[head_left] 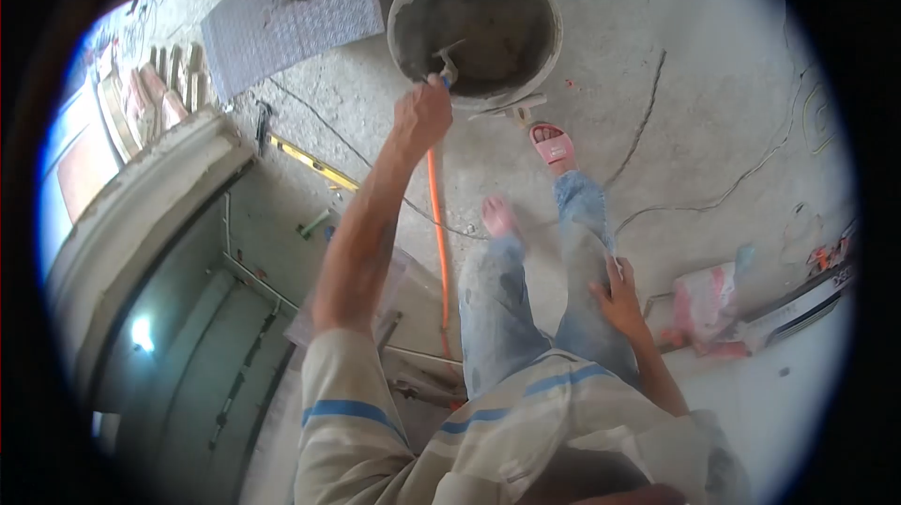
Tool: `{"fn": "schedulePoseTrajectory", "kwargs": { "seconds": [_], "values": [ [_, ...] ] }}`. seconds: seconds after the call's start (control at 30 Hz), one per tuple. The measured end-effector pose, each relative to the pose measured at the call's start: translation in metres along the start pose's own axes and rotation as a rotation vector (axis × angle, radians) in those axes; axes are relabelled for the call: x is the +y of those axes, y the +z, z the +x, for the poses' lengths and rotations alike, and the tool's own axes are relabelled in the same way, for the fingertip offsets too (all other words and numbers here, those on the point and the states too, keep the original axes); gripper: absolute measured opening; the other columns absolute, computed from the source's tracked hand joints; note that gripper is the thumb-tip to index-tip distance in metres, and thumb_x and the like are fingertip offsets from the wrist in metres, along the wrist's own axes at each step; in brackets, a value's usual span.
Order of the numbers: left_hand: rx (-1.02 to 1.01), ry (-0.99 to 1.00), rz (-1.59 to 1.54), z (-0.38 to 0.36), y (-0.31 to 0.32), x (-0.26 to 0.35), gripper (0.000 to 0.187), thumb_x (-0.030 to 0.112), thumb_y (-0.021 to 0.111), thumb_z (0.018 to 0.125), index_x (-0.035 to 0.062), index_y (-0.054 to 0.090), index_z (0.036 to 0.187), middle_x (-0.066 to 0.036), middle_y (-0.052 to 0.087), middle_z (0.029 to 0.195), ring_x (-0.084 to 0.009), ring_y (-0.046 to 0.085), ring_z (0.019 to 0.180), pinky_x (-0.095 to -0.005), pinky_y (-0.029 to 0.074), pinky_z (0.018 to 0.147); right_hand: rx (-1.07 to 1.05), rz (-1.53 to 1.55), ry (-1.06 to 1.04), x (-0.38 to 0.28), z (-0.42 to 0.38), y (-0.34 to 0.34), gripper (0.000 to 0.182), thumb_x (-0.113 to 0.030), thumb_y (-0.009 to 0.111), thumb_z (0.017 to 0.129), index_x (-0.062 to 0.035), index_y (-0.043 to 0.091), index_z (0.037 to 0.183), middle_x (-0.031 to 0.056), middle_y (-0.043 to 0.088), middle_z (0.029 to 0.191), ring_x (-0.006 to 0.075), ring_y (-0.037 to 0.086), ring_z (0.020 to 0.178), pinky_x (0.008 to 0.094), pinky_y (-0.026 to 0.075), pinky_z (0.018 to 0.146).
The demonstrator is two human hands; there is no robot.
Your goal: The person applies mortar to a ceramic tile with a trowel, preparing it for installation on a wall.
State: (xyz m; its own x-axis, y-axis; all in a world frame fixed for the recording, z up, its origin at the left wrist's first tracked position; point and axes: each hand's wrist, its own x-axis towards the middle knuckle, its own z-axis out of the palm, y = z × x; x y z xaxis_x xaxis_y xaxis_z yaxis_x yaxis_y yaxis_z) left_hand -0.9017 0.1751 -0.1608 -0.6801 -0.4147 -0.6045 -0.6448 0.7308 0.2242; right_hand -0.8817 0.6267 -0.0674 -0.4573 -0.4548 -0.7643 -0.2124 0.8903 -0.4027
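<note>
My left hand [424, 115] is closed around the blue handle of a trowel [449, 62]. The trowel's metal neck reaches down into a large round bucket [556, 31], and its blade is partly hidden in the wet grey mortar [493, 22]. Against my jeans, near the knee, rests my right hand [619, 298], fingers apart and with nothing visible in it. A flat tool with a short handle [522, 113] lies beside the bucket, close to my pink sandal [552, 145].
A silvery padded sheet [291, 22] with a mortar patch lies left of the bucket. Nearby are a hammer [263, 125] and a yellow spirit level [314, 163]. An orange hose [439, 252] and dark cables [648, 111] cross the concrete floor. A pink-and-white bag [706, 298] lies at right.
</note>
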Motion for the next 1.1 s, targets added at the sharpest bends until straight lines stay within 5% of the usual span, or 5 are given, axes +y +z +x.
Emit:
{"fn": "schedulePoseTrajectory", "kwargs": {
  "seconds": [0.3,0.63,0.83,1.0,1.1],
  "values": [
    [0.152,0.370,0.838,0.180,0.008,0.034,0.029,0.011,0.052,0.084,0.0050,0.061,0.111,-0.014,0.064,0.087,-0.0296,0.066,0.085,-0.0403,0.055,0.061,0.155,0.316,0.316,-0.080,0.071,0.064,0.061,-0.037,0.055,0.088,-0.0111,0.033,0.139,0.0248,0.034,0.134,0.0415,0.036,0.122,0.0521,0.035,0.097],
    [-0.504,0.346,0.792,0.198,0.071,-0.012,0.016,0.008,0.060,0.075,0.0095,0.073,0.085,-0.012,0.068,0.094,-0.0314,0.065,0.091,-0.0349,0.056,0.074,0.339,0.566,0.502,-0.115,0.027,0.197,0.050,-0.033,0.045,0.093,-0.0018,0.040,0.132,0.0235,0.046,0.123,0.0387,0.042,0.115,0.0451,0.033,0.097],
    [-0.775,0.981,0.877,0.186,0.105,-0.027,0.012,0.009,0.061,0.076,0.0006,0.069,0.079,-0.020,0.066,0.089,-0.0304,0.066,0.073,-0.0398,0.055,0.060,0.364,0.738,0.746,-0.149,0.046,0.161,0.048,-0.030,0.043,0.092,-0.0009,0.042,0.129,0.0240,0.048,0.117,0.0403,0.044,0.110,0.0454,0.035,0.094],
    [-0.762,-0.693,-0.703,0.155,0.077,0.052,0.011,0.003,0.051,0.083,-0.0020,0.046,0.073,-0.014,0.047,0.068,-0.0200,0.052,0.051,-0.0296,0.041,0.039,0.311,0.558,0.795,-0.156,0.055,0.149,0.049,-0.032,0.043,0.091,-0.0032,0.041,0.131,0.0236,0.048,0.120,0.0412,0.046,0.110,0.0464,0.036,0.094],
    [-0.928,-1.122,-1.462,0.189,0.084,0.031,0.011,0.005,0.047,0.086,-0.0040,0.040,0.088,-0.012,0.045,0.075,-0.0183,0.049,0.052,-0.0254,0.039,0.040,0.362,0.522,0.742,-0.145,0.051,0.155,0.049,-0.031,0.042,0.092,-0.0022,0.040,0.131,0.0242,0.048,0.122,0.0421,0.046,0.111,0.0467,0.036,0.095]
  ]
}}
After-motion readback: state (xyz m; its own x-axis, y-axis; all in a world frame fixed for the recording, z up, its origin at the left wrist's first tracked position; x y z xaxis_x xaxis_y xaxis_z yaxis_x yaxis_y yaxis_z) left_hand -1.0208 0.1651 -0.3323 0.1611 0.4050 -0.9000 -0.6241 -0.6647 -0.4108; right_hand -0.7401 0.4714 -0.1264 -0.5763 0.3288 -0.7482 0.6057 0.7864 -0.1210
